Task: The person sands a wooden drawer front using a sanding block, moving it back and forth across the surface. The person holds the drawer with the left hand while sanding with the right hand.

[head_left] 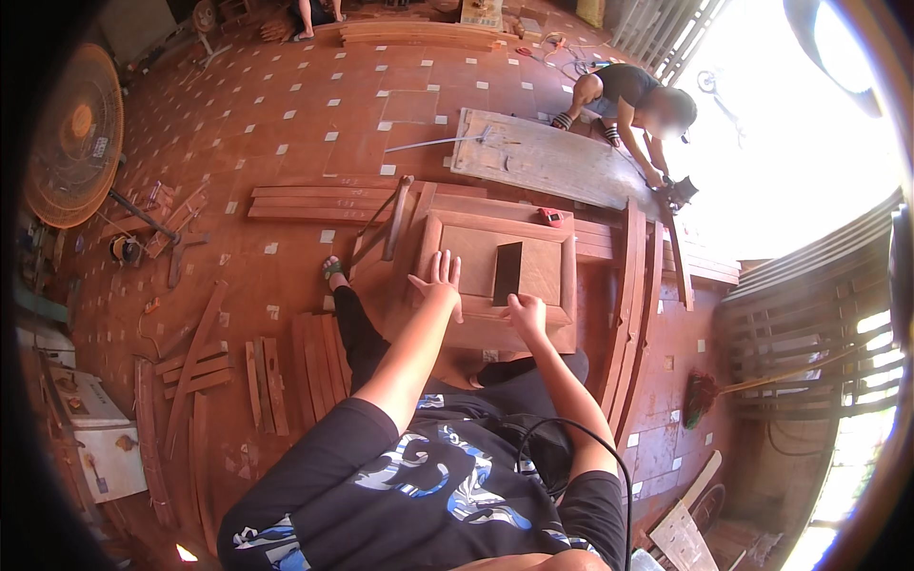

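In front of me lies a framed wooden panel (476, 249), reddish-brown with a raised frame around a paler centre. My left hand (443, 283) rests on its left side, fingers spread, holding nothing. My right hand (525, 312) is closed at the panel's near edge, at the lower end of a thin black rectangular sheet (508, 273). Whether the sheet is sandpaper or a flat blade I cannot tell. On the panel's far right corner sits a small red tape measure (550, 217). A wooden bar (398, 219) stands up at the far left corner.
Planks (628, 314) lie close on my right, and more boards (319, 357) on my left. Beyond the panel a co-worker (633, 95) crouches by a wide grey board (543, 162), hands on a dark tool. A large fan (81, 133) stands at left; a broom (700, 398) at right.
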A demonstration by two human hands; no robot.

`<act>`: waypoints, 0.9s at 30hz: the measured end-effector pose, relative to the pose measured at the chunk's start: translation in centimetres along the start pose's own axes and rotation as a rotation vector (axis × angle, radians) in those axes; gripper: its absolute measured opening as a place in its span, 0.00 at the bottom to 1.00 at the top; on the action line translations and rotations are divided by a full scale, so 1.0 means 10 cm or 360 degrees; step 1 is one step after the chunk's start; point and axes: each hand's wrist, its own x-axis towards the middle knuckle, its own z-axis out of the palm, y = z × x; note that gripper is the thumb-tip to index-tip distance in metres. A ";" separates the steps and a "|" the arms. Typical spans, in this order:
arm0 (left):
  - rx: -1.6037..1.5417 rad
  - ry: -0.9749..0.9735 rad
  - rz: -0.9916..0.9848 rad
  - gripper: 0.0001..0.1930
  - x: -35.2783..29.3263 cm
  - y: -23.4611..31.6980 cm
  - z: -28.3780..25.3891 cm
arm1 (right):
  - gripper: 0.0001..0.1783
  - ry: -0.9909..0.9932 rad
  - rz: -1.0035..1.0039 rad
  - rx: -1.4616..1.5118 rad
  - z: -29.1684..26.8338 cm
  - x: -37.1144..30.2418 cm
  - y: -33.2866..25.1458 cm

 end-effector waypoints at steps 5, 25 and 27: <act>-0.0015 0.0017 0.0006 0.77 -0.01 -0.03 0.02 | 0.17 0.0251 -0.0062 -0.0255 -0.36 0.06 0.16; 0.0036 -0.0007 -0.0029 0.75 -0.01 -0.01 0.04 | 0.16 0.0180 -0.0496 -0.0675 0.15 -0.18 -0.28; 0.0019 0.0050 0.0017 0.74 -0.04 -0.02 0.03 | 0.18 0.0183 -0.0311 -0.0541 0.02 -0.14 -0.21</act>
